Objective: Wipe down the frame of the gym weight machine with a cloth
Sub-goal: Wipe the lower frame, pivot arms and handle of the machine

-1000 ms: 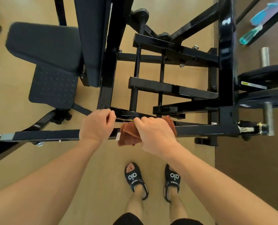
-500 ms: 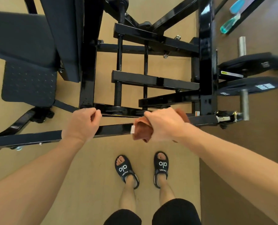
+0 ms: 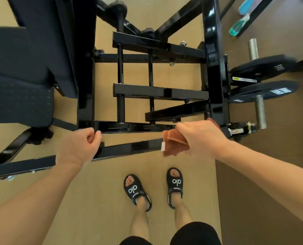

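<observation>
The black steel frame of the weight machine (image 3: 161, 92) fills the upper half of the head view. Its nearest horizontal bar (image 3: 129, 148) runs across in front of me. My left hand (image 3: 78, 147) is curled around this bar on the left. My right hand (image 3: 200, 137) presses a folded brown cloth (image 3: 175, 145) with a white tag onto the same bar near its right end, close to the tall upright post (image 3: 216, 71).
A padded seat and backrest (image 3: 23, 59) stand at left. Black weight plates (image 3: 264, 89) hang on steel pegs at right. Blue and green spray bottles (image 3: 239, 27) lie on the dark floor at top right. My sandalled feet (image 3: 154, 188) stand below the bar.
My right hand has slid the cloth rightward along the bar, away from my left hand, toward the upright post. My view has shifted so the machine sits further left.
</observation>
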`<act>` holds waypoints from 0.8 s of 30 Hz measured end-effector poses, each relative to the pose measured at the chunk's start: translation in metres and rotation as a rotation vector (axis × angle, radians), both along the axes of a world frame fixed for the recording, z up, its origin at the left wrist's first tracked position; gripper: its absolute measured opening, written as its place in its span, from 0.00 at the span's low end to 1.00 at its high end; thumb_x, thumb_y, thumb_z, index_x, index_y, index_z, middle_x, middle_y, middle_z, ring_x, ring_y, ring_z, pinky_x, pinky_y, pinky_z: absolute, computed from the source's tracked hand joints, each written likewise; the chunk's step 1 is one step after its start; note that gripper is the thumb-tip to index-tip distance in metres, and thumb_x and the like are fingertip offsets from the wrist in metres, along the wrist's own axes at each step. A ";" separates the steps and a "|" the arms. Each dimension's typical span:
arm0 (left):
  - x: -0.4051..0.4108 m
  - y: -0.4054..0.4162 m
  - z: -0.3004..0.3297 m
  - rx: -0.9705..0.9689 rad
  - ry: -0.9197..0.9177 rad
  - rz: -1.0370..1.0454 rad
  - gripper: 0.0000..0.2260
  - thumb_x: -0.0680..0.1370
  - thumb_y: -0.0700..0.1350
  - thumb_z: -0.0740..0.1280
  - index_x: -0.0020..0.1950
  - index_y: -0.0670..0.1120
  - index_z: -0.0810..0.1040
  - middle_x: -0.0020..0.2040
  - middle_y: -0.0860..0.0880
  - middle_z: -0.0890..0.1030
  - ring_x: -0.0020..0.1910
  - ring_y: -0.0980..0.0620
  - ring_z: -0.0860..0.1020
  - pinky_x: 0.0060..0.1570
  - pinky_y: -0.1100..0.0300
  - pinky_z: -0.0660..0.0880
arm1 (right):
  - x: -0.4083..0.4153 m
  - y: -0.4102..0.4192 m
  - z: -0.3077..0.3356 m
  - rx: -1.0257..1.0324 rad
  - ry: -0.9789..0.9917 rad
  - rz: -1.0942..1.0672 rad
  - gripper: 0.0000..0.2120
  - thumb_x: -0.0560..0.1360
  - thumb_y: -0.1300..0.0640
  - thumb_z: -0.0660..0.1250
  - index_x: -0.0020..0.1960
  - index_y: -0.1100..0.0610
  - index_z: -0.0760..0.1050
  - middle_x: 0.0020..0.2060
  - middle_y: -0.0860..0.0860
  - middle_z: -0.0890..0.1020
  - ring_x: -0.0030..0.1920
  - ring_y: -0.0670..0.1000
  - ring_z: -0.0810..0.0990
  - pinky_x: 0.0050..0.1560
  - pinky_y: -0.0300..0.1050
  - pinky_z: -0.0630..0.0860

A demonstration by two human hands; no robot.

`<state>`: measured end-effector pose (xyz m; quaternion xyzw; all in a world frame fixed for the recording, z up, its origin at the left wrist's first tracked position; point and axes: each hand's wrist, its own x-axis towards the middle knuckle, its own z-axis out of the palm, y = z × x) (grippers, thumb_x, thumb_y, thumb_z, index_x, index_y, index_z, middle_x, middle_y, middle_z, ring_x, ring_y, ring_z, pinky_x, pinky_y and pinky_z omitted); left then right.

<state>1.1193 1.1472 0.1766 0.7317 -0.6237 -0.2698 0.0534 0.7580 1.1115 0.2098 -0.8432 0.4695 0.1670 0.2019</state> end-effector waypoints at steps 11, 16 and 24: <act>-0.002 -0.001 0.002 -0.030 0.020 -0.039 0.19 0.81 0.50 0.67 0.32 0.48 0.70 0.27 0.51 0.73 0.28 0.53 0.73 0.29 0.58 0.72 | 0.088 0.000 -0.004 0.112 -0.020 0.062 0.25 0.75 0.40 0.72 0.67 0.48 0.70 0.51 0.45 0.82 0.48 0.49 0.81 0.46 0.43 0.71; 0.001 -0.002 -0.004 -0.043 0.014 0.003 0.18 0.83 0.54 0.64 0.35 0.48 0.72 0.30 0.52 0.74 0.32 0.53 0.75 0.35 0.50 0.78 | 0.188 0.009 -0.014 0.086 -0.107 0.120 0.17 0.77 0.42 0.70 0.60 0.50 0.74 0.40 0.45 0.76 0.36 0.49 0.74 0.41 0.45 0.68; 0.063 0.008 0.016 0.020 -0.187 -0.140 0.16 0.85 0.56 0.55 0.51 0.49 0.78 0.41 0.53 0.79 0.41 0.52 0.77 0.46 0.51 0.79 | 0.136 0.020 -0.008 -0.012 -0.118 0.070 0.31 0.73 0.40 0.74 0.71 0.47 0.65 0.57 0.44 0.81 0.52 0.49 0.81 0.48 0.43 0.72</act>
